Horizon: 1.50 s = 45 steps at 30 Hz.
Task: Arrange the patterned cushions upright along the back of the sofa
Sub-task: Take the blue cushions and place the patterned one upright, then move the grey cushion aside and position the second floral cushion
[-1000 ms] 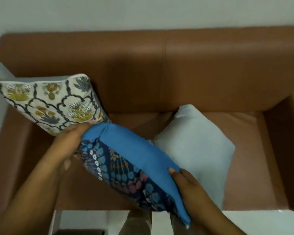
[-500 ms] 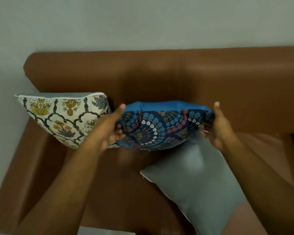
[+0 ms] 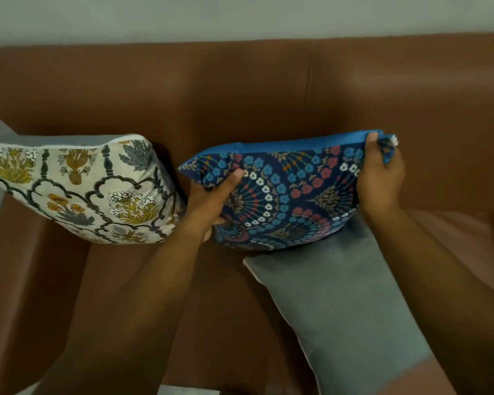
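The blue floral cushion [image 3: 283, 195] stands between both hands, long axis running hand to hand: left hand [image 3: 211, 203] clasps its near edge, right hand [image 3: 380, 178] pinches its top corner.

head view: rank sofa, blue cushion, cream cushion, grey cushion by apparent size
1. sofa, fills the frame.
2. grey cushion, though it lies nearer the camera and is partly hidden, so unsure.
3. blue cushion and cream cushion look alike; the cream one is cut off at the left edge.
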Each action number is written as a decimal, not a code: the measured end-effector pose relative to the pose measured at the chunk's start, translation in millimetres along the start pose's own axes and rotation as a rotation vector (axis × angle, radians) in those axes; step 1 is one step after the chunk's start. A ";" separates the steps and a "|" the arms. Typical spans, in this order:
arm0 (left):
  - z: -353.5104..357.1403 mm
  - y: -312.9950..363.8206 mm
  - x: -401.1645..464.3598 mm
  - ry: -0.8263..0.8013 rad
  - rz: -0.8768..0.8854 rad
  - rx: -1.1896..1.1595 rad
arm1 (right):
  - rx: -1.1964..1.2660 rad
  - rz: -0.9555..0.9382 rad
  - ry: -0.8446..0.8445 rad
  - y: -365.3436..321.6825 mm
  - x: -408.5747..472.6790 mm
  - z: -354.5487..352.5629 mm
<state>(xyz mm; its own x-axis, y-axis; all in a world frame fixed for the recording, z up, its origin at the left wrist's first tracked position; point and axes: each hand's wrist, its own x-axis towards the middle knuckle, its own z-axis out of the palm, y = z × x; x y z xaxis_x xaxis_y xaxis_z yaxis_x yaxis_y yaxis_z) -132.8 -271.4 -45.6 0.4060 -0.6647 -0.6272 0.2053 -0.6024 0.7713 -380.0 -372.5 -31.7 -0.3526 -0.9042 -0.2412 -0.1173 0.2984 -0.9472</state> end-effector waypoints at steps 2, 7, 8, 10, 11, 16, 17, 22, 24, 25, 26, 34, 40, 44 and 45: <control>8.6 -2.2 2.2 -0.026 0.001 -0.013 | 0.024 -0.007 0.027 0.4 8.0 -4.1; 7.0 4.0 11.2 0.042 0.169 -0.012 | 0.036 0.055 0.018 22.8 0.0 -6.4; 8.4 8.8 10.8 0.066 0.202 -0.009 | 0.048 0.074 0.019 24.5 -0.3 -6.4; 9.9 13.9 11.7 0.100 0.255 0.003 | 0.071 0.102 0.014 24.7 1.8 -7.4; 9.4 14.0 13.7 0.117 0.278 -0.003 | 0.090 0.105 0.021 24.4 2.5 -8.0; -5.6 10.9 22.2 0.200 0.361 -0.062 | 0.122 0.077 0.000 34.3 -3.3 -4.8; -8.4 8.1 23.9 0.191 0.363 -0.058 | 0.107 0.068 -0.011 35.7 -3.3 -2.1; -20.4 -0.4 23.7 0.148 0.268 -0.047 | -0.019 0.065 -0.053 32.1 2.8 2.4; -22.6 -5.5 11.5 0.153 0.276 -0.024 | -0.081 0.041 -0.055 30.4 -2.3 -7.6; -21.0 -12.6 3.1 0.153 0.274 -0.007 | -0.105 0.032 -0.052 34.9 -5.8 -17.0; -19.8 -26.1 -6.4 0.148 0.249 -0.004 | -0.123 0.032 -0.047 42.8 -10.4 -28.7; 53.2 -193.3 -81.7 -0.099 -0.088 0.248 | -0.664 0.284 -0.140 129.4 -50.1 -179.6; 127.5 -293.9 -133.4 -0.101 -0.433 0.056 | -0.847 0.433 -0.380 191.3 -18.1 -250.6; 170.0 -290.9 -162.8 0.126 -0.298 0.124 | -0.702 0.465 -0.479 217.4 0.4 -262.9; 181.0 -297.2 -169.0 0.155 -0.264 0.131 | -0.715 0.475 -0.509 220.3 5.8 -272.2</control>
<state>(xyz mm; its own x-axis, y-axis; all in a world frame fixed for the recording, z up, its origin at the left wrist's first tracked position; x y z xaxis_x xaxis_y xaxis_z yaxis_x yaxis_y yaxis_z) -423.7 -60.0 -188.3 0.4870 -0.4084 -0.7720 0.2096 -0.8034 0.5573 -660.6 -228.8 -184.3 -0.0880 -0.6165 -0.7824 -0.6579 0.6257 -0.4190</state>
